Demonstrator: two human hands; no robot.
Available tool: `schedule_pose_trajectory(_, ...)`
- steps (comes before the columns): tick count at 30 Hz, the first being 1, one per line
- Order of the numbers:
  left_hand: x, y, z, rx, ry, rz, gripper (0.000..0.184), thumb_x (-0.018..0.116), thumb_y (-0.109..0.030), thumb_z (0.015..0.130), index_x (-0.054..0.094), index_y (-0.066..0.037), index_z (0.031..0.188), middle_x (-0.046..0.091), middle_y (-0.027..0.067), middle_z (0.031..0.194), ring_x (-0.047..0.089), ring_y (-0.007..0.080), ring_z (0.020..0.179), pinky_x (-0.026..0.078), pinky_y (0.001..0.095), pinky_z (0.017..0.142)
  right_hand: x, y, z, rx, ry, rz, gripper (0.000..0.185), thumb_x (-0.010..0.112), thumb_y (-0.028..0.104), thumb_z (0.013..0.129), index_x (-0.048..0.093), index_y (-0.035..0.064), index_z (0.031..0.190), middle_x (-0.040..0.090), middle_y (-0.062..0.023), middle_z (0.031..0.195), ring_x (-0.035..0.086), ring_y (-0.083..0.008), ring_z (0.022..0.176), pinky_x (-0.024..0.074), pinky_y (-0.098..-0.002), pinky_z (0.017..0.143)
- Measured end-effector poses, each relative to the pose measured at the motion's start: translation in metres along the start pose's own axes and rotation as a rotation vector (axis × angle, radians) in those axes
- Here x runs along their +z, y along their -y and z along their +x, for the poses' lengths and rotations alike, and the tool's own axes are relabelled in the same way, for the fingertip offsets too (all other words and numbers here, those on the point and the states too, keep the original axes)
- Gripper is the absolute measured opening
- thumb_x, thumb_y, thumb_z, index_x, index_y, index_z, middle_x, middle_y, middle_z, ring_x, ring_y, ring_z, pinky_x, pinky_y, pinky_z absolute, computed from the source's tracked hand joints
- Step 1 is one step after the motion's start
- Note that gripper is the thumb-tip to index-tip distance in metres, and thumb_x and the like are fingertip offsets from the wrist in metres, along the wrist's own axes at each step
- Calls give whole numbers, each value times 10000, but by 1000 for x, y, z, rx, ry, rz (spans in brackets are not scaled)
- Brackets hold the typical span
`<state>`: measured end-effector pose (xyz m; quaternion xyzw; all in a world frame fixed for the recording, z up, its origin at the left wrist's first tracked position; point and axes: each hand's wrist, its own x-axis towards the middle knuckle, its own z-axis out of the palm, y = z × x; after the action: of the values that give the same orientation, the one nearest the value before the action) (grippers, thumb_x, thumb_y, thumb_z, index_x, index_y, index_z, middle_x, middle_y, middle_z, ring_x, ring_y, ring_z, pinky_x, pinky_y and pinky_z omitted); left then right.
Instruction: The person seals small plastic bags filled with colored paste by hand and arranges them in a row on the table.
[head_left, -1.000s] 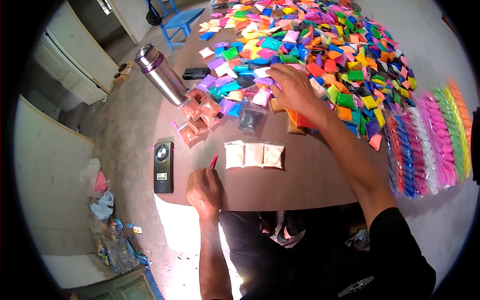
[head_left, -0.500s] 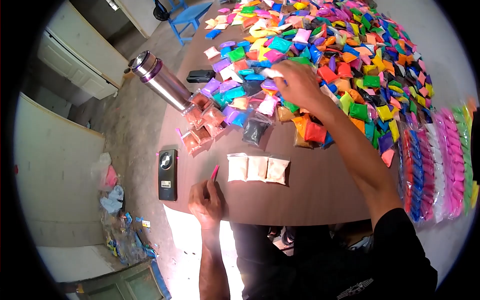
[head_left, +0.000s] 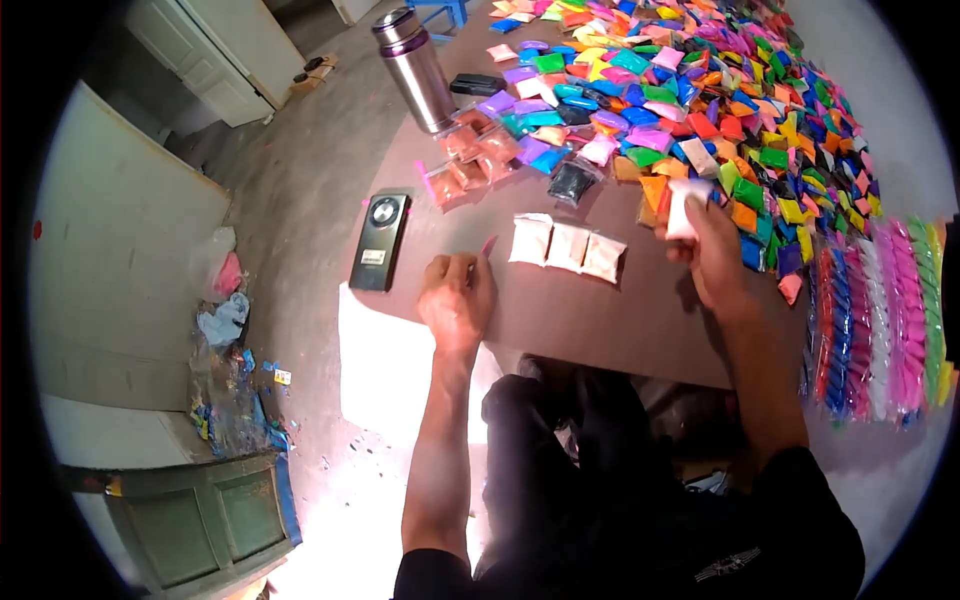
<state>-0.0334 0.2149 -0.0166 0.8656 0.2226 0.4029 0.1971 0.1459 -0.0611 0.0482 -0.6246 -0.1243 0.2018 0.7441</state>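
Observation:
My right hand (head_left: 712,250) is closed on a small white packet (head_left: 684,208), held over the near edge of the pile of coloured packets (head_left: 640,100). My left hand (head_left: 458,300) rests curled on the table (head_left: 560,320), a slim pink stick (head_left: 488,246) poking out past its fingers. Between my hands three pale packets (head_left: 568,246) lie side by side in a row. Behind them sits a black packet (head_left: 573,182), with several reddish-brown packets (head_left: 470,155) to its left.
A phone-like dark device (head_left: 381,242) lies left of my left hand. A steel flask (head_left: 414,75) stands at the table's left side, beside a black case (head_left: 477,83). Long bagged rows of coloured packets (head_left: 870,320) are at far right. Plastic litter (head_left: 228,375) covers some floor.
My right hand has drawn back from the pile towards me, bringing the white packet. My left hand stays near the pink stick. The view has shifted, so the table appears higher and farther right.

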Motion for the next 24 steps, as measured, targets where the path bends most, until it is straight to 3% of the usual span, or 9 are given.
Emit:
schedule_pose_trajectory(2,-3,3,-2,13,21,-17,98,745,-172,873,708,-96,824,649,82,772,668,292,736,552,421,647,10,-14,-38,-64,-182,-157,317,536,326,1075,627,59,1220,690,-25,912,605,-78,666,456,-214,562)
schedule_pose_trajectory(5,1,11,-5,25,-10,-53,141,761,-212,874,713,-80,871,656,99,800,668,289,726,540,413,666,13,-27,-84,13,-177,-295,273,534,295,1081,630,64,1189,664,-9,849,511,-47,590,426,-195,547)
schedule_pose_trajectory(8,-3,12,-7,-89,26,-133,161,752,-200,887,714,-48,925,691,120,869,685,293,783,558,409,673,19,-41,-106,-51,-131,-322,241,537,275,1082,631,68,1163,648,0,816,487,-30,588,404,-192,524)
schedule_pose_trajectory(10,-7,17,-15,-56,-86,-256,156,754,-181,891,711,-38,934,691,130,877,679,302,789,557,406,666,2,-76,-101,-129,-105,-408,260,526,293,1086,630,67,1161,649,8,817,491,-35,586,400,-202,510)
schedule_pose_trajectory(12,-30,8,-33,-54,-212,-460,132,756,-121,895,694,-11,934,681,150,881,662,328,804,545,403,665,2,-88,-95,-189,-230,-527,286,521,322,1088,632,68,1159,649,16,819,507,-41,593,395,-203,507)
schedule_pose_trajectory(18,-77,-1,-174,-232,-77,-451,128,762,-120,889,705,-20,945,699,167,890,681,366,823,560,430,734,2,-80,-93,-108,-312,-591,434,458,455,1096,650,77,1184,670,-12,857,581,-63,677,421,-219,526)
schedule_pose_trajectory(22,-100,-6,-210,-371,-4,-488,130,761,-141,889,709,-39,950,719,174,914,696,388,850,574,442,760,-8,-88,-85,-146,-323,-650,511,420,522,1091,662,82,1187,690,-17,889,623,-103,709,439,-238,550)
schedule_pose_trajectory(24,-105,-1,-215,-382,-22,-460,133,748,-159,904,711,-46,964,720,180,916,695,395,851,573,445,754,-11,-91,-79,-127,-365,-625,511,429,546,1080,671,97,1101,690,-5,853,622,-90,693,440,-230,560)
